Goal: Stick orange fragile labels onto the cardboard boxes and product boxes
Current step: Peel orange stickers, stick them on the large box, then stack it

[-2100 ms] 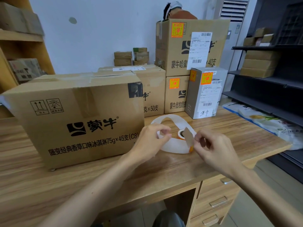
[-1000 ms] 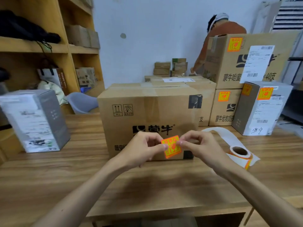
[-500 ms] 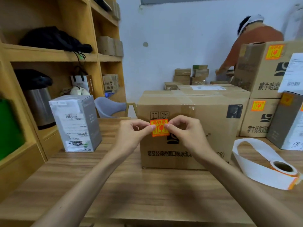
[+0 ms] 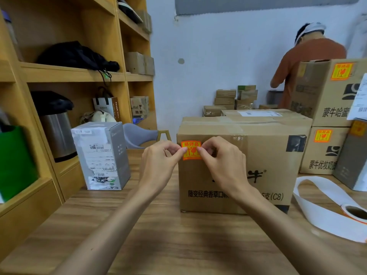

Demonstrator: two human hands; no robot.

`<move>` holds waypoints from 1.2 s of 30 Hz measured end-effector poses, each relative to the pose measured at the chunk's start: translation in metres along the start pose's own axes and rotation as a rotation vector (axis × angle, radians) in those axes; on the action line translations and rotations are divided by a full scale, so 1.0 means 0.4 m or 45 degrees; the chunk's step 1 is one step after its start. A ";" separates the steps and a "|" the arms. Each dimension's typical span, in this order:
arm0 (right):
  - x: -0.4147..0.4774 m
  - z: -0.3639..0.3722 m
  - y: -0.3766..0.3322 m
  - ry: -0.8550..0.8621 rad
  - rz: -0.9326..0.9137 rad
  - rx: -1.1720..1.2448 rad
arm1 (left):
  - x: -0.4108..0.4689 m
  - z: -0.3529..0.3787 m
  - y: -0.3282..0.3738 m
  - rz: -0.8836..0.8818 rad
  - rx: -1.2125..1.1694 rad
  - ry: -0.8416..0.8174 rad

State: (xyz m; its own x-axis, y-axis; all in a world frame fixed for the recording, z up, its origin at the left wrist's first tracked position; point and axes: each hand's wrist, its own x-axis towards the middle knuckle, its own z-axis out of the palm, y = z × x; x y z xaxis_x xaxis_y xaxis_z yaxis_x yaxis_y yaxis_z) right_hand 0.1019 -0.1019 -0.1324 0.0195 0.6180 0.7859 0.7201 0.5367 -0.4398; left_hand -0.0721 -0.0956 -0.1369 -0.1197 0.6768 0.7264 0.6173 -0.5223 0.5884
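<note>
The left hand (image 4: 158,157) and the right hand (image 4: 220,157) each pinch one side edge of a single orange label (image 4: 191,150) between thumb and forefinger. They hold it upright and level at the top left corner of the front of the nearest cardboard box (image 4: 258,165). Whether its back already touches the cardboard cannot be told.

The box face lies straight ahead of both hands, neither nearer, so the coming move is likely a press forward and a smoothing outward.

Three more orange labels show on boxes at the right. One grey product box (image 4: 101,155) stands on the surface (image 4: 178,235) to the left, with no label visible. One label roll (image 4: 353,212) lies on the right.
</note>
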 end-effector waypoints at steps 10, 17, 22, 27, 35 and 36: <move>0.009 0.006 0.000 0.043 0.025 -0.134 | 0.012 0.022 -0.001 0.043 0.090 0.057; 0.021 0.021 0.001 0.108 -0.038 -0.263 | 0.024 0.027 0.006 0.112 0.179 0.055; 0.035 0.020 0.022 0.268 -0.302 -0.485 | 0.028 0.015 0.001 0.122 0.176 0.057; 0.071 0.007 0.061 0.234 -0.412 -0.574 | 0.048 0.003 -0.005 0.102 0.067 -0.064; 0.098 0.010 0.067 0.079 -0.359 -0.386 | 0.074 0.008 -0.013 0.004 -0.176 -0.131; 0.100 0.009 0.069 0.057 -0.359 -0.368 | 0.077 0.005 -0.017 0.001 -0.203 -0.159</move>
State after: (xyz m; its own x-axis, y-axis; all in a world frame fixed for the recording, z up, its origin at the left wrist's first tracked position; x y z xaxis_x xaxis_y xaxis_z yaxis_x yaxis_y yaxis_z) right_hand 0.1200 -0.0604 -0.1144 -0.1806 0.4406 0.8793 0.8668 0.4937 -0.0693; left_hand -0.0784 -0.0701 -0.1195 -0.0159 0.7299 0.6834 0.4852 -0.5920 0.6435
